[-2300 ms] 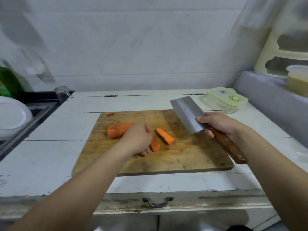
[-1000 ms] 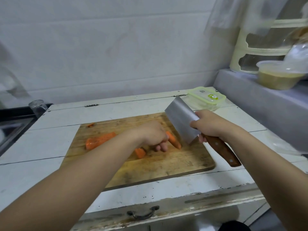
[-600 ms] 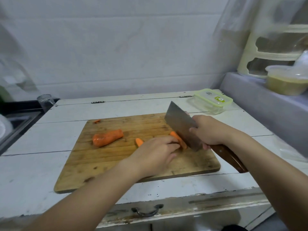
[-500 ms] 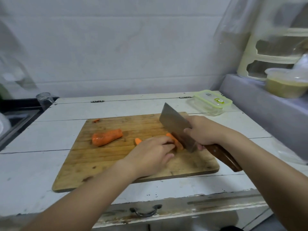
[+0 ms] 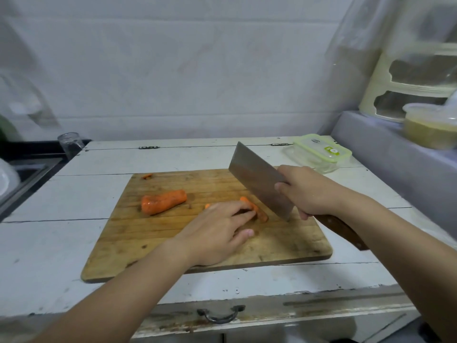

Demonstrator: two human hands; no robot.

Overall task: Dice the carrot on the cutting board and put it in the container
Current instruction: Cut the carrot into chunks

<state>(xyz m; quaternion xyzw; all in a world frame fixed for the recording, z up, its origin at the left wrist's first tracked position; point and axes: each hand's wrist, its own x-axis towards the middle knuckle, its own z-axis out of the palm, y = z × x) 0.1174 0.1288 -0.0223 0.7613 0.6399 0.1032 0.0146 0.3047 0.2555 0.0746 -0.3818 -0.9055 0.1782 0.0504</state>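
A wooden cutting board (image 5: 158,243) lies on the white counter. A thick carrot chunk (image 5: 163,201) sits on its left half. My left hand (image 5: 217,233) presses a narrow carrot piece (image 5: 257,210) down with straight fingers; a small carrot bit (image 5: 207,206) peeks out behind the knuckles. My right hand (image 5: 306,191) grips the wooden handle of a cleaver (image 5: 257,181), whose blade stands tilted just right of the narrow piece, its lower corner touching the board. A clear container with a green lid (image 5: 321,153) rests at the back right.
A small carrot scrap (image 5: 147,176) lies at the board's far left corner. A glass (image 5: 70,142) and a sink (image 5: 27,169) are at the left. A raised ledge (image 5: 395,154) at the right carries a tub (image 5: 430,127). A drawer handle (image 5: 221,315) is below.
My left hand moved from the middle of the board to the narrow carrot piece and pinned it. The cleaver came down from a raised position to beside that piece.
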